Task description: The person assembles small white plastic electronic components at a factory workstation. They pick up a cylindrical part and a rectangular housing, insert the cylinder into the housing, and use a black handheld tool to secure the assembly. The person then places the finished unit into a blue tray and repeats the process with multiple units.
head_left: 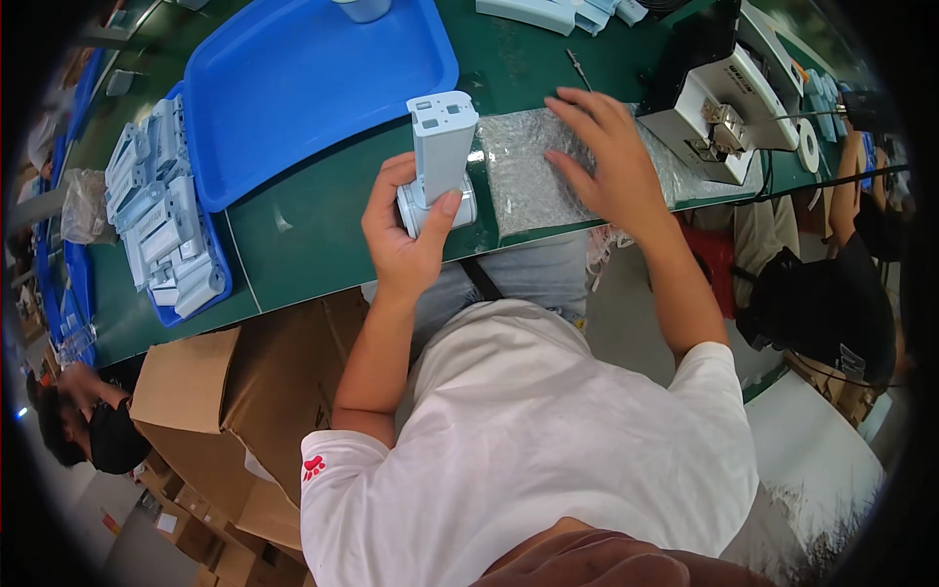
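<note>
My left hand point(406, 240) is closed around the round base of a pale blue plastic housing point(446, 147), whose rectangular column stands up from that base and shows square openings in its end. The housing is held above the front edge of the green table. Off to the right, my right hand point(611, 161) holds nothing, its fingers spread over a sheet of bubble wrap point(518, 176). Whether the fingertips touch the wrap I cannot tell. Beyond that hand a thin screwdriver-like tool point(578, 68) lies on the table.
A large blue tray point(323, 98) bears a pale cup-like part point(363, 8). Left of it, a smaller blue tray point(217, 279) is heaped with pale blue parts point(161, 210). A black-and-white machine point(724, 108) stands at right. An open cardboard box point(186, 382) is below the table edge; people sit on both sides.
</note>
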A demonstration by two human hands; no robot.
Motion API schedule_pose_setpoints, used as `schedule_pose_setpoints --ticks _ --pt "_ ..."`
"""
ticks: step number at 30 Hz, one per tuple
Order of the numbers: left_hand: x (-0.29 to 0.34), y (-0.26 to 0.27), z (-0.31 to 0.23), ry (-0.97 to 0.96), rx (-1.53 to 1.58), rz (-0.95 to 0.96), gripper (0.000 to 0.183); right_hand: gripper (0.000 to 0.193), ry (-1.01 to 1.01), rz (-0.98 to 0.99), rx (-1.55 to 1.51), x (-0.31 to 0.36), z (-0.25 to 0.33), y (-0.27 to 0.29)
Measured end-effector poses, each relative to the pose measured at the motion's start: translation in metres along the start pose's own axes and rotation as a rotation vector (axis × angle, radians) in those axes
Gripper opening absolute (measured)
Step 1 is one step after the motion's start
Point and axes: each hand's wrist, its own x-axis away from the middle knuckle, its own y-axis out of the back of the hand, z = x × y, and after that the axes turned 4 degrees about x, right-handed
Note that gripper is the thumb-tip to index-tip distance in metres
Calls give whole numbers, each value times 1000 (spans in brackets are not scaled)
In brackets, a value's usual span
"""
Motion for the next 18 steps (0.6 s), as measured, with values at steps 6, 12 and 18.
schedule_pose_setpoints --ticks 6,12,18 --pt "0 0 -2 -26 -29 23 32 44 -65 83 -10 -15 -6 6" --pt "-3 -5 -8 -60 -81 44 31 26 -91 285 23 -28 -6 13" --pt "-2 -4 -6 -76 -99 41 32 28 5 330 5 -44 -11 13"
